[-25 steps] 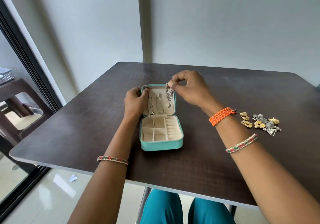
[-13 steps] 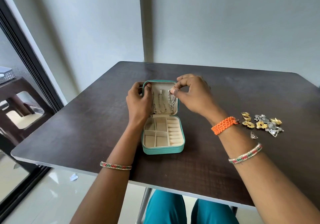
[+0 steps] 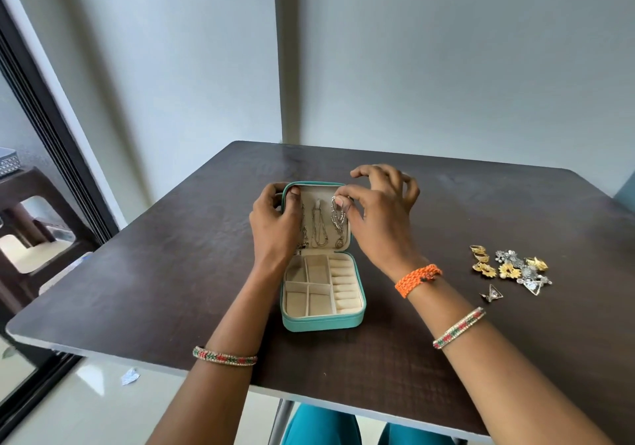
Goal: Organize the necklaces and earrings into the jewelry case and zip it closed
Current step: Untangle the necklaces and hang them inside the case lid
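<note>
The teal jewelry case (image 3: 323, 321) stands open near the middle of the dark table (image 3: 171, 273), closer to its front edge than to its back edge, with the lid (image 3: 318, 188) raised upright. Three necklaces hang inside the lid:

1. A left chain (image 3: 303, 228), partly hidden behind your left hand.
2. A middle chain (image 3: 319, 228), hanging in a long loop.
3. A right chain (image 3: 337, 221), thick-linked, with a small pendant at its lower end.

Your left hand (image 3: 275, 224) grips the left edge of the lid, fingers curled round the rim and thumb inside. Your right hand (image 3: 381, 218) pinches the top of the right chain between thumb and forefinger at the lid's upper right corner; the remaining fingers are spread above the lid.

The base tray holds four square compartments on the left and one column of ring rolls (image 3: 345, 286) on the right. No jewelry is visible in any of them.

The earrings (image 3: 508, 267) lie in one cluster of gold and silver pieces toward the right edge of the table, well apart from the case. An exact count cannot be made. One triangular earring (image 3: 491, 294) lies just beside the cluster, on its near side.
</note>
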